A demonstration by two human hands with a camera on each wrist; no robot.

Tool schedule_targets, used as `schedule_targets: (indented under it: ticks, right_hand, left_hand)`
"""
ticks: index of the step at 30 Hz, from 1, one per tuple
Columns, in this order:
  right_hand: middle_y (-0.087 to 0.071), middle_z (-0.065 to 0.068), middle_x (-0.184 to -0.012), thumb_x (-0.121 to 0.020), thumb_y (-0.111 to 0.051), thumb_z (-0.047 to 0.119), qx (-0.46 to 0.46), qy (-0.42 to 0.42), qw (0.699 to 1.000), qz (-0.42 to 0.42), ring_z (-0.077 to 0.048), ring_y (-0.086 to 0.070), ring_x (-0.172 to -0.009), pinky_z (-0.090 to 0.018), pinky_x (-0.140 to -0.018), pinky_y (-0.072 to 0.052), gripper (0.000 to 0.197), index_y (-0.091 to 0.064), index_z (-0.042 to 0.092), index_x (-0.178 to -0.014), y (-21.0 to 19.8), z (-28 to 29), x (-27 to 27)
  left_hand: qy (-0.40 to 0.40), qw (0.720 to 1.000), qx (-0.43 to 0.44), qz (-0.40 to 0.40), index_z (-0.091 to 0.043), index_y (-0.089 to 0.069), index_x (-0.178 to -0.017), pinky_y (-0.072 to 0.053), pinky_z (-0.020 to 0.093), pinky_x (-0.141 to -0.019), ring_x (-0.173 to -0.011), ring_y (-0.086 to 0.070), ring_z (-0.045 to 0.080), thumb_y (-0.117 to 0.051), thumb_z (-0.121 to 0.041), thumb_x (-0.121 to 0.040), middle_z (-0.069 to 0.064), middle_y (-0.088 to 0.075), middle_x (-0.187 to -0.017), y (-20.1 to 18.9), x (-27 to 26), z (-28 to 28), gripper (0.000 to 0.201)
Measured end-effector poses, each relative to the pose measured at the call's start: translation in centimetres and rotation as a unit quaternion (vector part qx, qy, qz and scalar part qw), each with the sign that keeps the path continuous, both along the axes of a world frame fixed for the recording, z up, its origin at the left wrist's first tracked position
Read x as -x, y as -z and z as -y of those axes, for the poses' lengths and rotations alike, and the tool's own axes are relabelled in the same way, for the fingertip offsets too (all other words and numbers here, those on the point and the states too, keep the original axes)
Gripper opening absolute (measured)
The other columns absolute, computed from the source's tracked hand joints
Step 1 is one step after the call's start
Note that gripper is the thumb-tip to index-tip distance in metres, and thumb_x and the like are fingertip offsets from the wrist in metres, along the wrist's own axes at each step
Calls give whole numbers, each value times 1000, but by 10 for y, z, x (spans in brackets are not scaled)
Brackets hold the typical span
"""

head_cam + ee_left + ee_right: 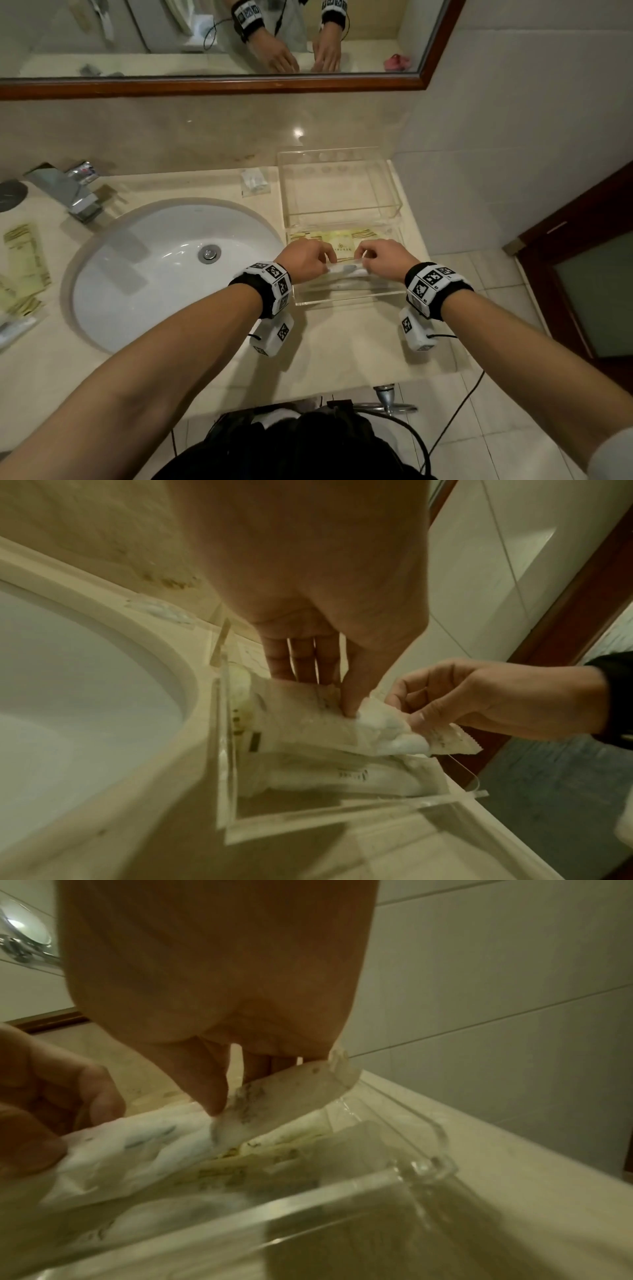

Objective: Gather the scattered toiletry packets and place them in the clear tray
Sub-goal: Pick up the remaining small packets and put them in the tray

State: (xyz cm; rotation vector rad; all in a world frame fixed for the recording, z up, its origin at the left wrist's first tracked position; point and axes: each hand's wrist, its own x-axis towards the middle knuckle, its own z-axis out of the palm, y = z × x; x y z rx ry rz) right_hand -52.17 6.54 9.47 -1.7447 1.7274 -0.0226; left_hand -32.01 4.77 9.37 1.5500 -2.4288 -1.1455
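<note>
Both hands hold one crinkled white packet (pixel 346 269) just above the near compartment of the clear tray (pixel 342 298). My left hand (pixel 329 263) pinches its left part, with the thumb pressed into the wrapper (pixel 318 718). At the other end, my right hand (pixel 363 258) pinches the serrated edge (pixel 137 1150) between thumb and fingers. A yellow-green packet (pixel 342 240) lies flat in the tray behind the hands. More white packets (pixel 342 775) lie on the tray floor under the held one. The tray's far compartment (pixel 339 192) looks bare.
A small clear packet (pixel 253 181) lies on the counter left of the tray. Several green packets (pixel 27 260) and a white tube (pixel 17 329) sit left of the sink (pixel 154 274). Another packet (pixel 109 195) lies by the tap (pixel 68 188). The counter ends just right of the tray.
</note>
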Motion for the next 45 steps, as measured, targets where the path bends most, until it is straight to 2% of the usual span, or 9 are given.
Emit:
schedule_targets:
  ticks: [6,11,14,20,23,32,35,40,45]
  right_hand:
    - [-62,6,-89,-79,-48,3,-16,-7,1000,-19,-19,-60,-87,-32,-80,-52,34,-66,30,-88,6,-12,6]
    - [-62,4,-100,-78,-53,9,6,-4,997,-79,-19,-59,-96,-27,-75,-45,32,-70,32,-92,9,-16,10]
    - [-61,2,-102,-80,-56,12,11,-5,996,-90,-18,-58,-97,-27,-72,-43,29,-72,29,-98,11,-17,15]
    - [-61,0,-121,-83,-55,9,-2,-14,995,-103,-21,-59,-107,-28,-81,-48,34,-71,29,-105,12,-17,15]
    - [-60,-2,-120,-82,-51,4,-5,-39,993,-115,-23,-59,-104,-31,-83,-51,42,-70,31,-109,13,-18,15]
    - [-61,1,-113,-84,-52,7,-5,-74,987,-142,-22,-60,-99,-28,-72,-44,38,-66,29,-112,14,-17,17]
    - [-61,5,-109,-82,-54,11,2,-56,990,-133,-19,-60,-95,-27,-67,-43,38,-64,31,-112,12,-16,17]
    - [-54,2,-127,-84,-61,26,44,-8,995,-94,-19,-52,-113,-34,-88,-46,37,-56,31,-121,4,-10,6]
    - [-45,-1,-136,-81,-65,28,79,-16,994,-80,-22,-41,-125,-37,-95,-42,54,-47,31,-132,-9,6,-37]
  left_hand:
    - [37,998,6,50,-25,-71,-107,-40,24,-74,-85,-55,12,-64,-18,-83,-8,-60,-88,6,7,-5,26]
    - [89,992,16,88,-26,-70,-111,-46,28,-78,-95,-59,16,-61,-19,-83,-3,-65,-101,9,7,-8,30]
    - [100,989,46,97,-31,-68,-114,-47,32,-79,-99,-56,18,-57,-19,-85,0,-58,-107,11,4,-8,32]
    - [116,984,73,113,-34,-61,-122,-41,28,-74,-87,-49,14,-51,-27,-93,-4,-47,-97,18,0,-10,32]
    - [123,982,75,121,-33,-59,-125,-38,28,-73,-94,-55,18,-49,-32,-96,-2,-52,-102,19,1,-10,31]
    - [130,978,83,139,-31,-57,-126,-39,28,-77,-103,-56,21,-48,-36,-96,1,-57,-114,21,3,-11,32]
    - [107,984,84,115,-33,-58,-123,-44,31,-79,-103,-56,20,-53,-38,-92,-1,-57,-110,20,-1,-12,31]
    - [20,993,102,63,-31,-54,-126,-45,38,-92,-121,-45,19,-57,-40,-86,-1,-49,-131,12,-22,-5,41]
    - [-73,989,118,48,-33,-52,-124,-36,47,-103,-131,-36,23,-63,-41,-80,0,-41,-142,1,-60,5,46]
